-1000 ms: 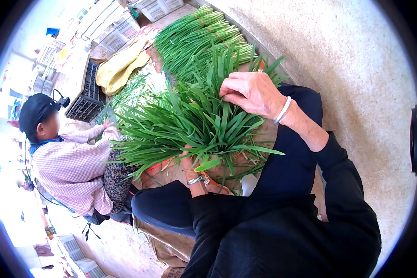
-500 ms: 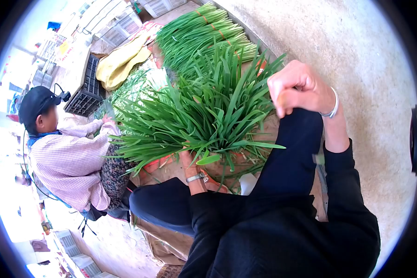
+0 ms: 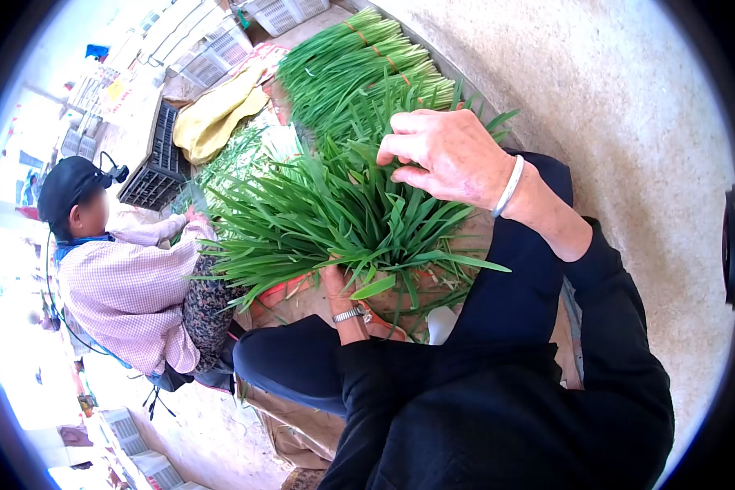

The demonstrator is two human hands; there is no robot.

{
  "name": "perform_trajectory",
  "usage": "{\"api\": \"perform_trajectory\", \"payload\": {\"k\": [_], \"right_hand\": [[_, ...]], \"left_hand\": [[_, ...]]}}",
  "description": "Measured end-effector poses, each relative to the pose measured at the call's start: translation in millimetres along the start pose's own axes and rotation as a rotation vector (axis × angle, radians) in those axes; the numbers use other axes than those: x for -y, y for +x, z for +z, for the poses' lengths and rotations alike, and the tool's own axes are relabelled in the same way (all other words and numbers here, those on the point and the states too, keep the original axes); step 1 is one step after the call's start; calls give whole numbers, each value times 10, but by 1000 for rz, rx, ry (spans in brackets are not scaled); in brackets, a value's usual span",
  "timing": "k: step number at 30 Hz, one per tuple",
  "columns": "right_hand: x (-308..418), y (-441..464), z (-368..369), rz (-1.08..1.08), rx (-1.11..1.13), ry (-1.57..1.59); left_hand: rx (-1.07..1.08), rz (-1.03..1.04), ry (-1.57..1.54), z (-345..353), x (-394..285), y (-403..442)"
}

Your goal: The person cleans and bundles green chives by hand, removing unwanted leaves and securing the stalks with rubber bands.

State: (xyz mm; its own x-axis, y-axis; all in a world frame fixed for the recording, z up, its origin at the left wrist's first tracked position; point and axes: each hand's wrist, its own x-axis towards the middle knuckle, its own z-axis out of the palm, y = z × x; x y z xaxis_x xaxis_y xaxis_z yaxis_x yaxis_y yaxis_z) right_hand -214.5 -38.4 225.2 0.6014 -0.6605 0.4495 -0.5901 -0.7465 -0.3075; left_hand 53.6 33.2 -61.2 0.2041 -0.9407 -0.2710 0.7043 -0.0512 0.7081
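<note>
A loose bunch of green leaves (image 3: 335, 216) is spread above the floor in front of the seated person, fanned out toward the co-worker (image 3: 122, 278). The left hand (image 3: 332, 276) is tucked in at its near side, fingers covered by the leaves, so whether anything is gripped cannot be told. The right hand (image 3: 453, 159) is held over the far-right leaves, loosely curled, a gap left between thumb and forefinger. Each leaf can be judged light, limp and easily creased or torn—perhaps slippery if damp; the bunch is best held low, where the leaves are gathered, and single blades pinched gently. Flat, strap-like blades are contrasted with the slim, straight stalks of the banded bundles (image 3: 355, 69) behind. Beyond, a yellow sack (image 3: 220, 118) is softly crumpled beside a rigid, slatted black crate (image 3: 157, 159).
</note>
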Motion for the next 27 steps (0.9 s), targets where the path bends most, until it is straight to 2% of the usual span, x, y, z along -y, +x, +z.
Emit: {"api": "perform_trajectory", "payload": {"k": [6, 8, 9, 11, 12, 13, 14, 15, 16, 18, 20, 21, 22, 23, 24, 25, 26, 27], "right_hand": [[23, -51, 146, -13, -19, -53], [29, -68, 222, -52, -158, 62], [48, -78, 236, -52, -158, 61], [91, -113, 254, 110, -175, 365], [76, -125, 301, 117, -177, 360], [21, -149, 365, 146, -288, 593], [-18, -140, 407, 159, -401, 834], [-32, -95, 231, 248, -435, 929], [-114, -31, -22, 153, -533, 962], [-116, -18, -125, 69, -553, 1018], [-287, -65, -290, -166, -355, 1129], [-292, -171, -398, -177, -240, 1211], [-329, -283, -501, -135, -121, 1164], [-363, -395, -609, -98, -2, 1106], [-341, -446, -603, -2, -6, 1041], [-312, -479, -568, 0, -11, 1040], [-273, -494, -517, 110, -65, 888], [-245, -481, -470, 217, -116, 734]], "left_hand": [[14, 56, -13, -2, 30, -27], [18, 67, -47, -8, 55, -54], [21, 77, -79, 39, 33, -89], [-22, 82, -34, 131, -29, -165], [-64, 84, 11, 165, -38, -176], [74, 39, 51, -15, -39, -106], [74, 40, 52, -154, 32, -58], [32, 67, 10, -65, 8, -97], [-1, 84, -39, 33, -11, -102], [-27, 99, -87, 62, -26, -77], [152, 88, -132, -179, 31, -19], [108, 66, -104, -15, -38, -78], [108, 58, -110, -125, 51, -89], [58, 176, 255, -247, 77, -78], [39, 188, 287, -223, 72, -109], [20, 201, 320, -198, 65, -140], [0, 212, 352, -170, 57, -173], [66, 152, 155, -121, 27, -187]]}}
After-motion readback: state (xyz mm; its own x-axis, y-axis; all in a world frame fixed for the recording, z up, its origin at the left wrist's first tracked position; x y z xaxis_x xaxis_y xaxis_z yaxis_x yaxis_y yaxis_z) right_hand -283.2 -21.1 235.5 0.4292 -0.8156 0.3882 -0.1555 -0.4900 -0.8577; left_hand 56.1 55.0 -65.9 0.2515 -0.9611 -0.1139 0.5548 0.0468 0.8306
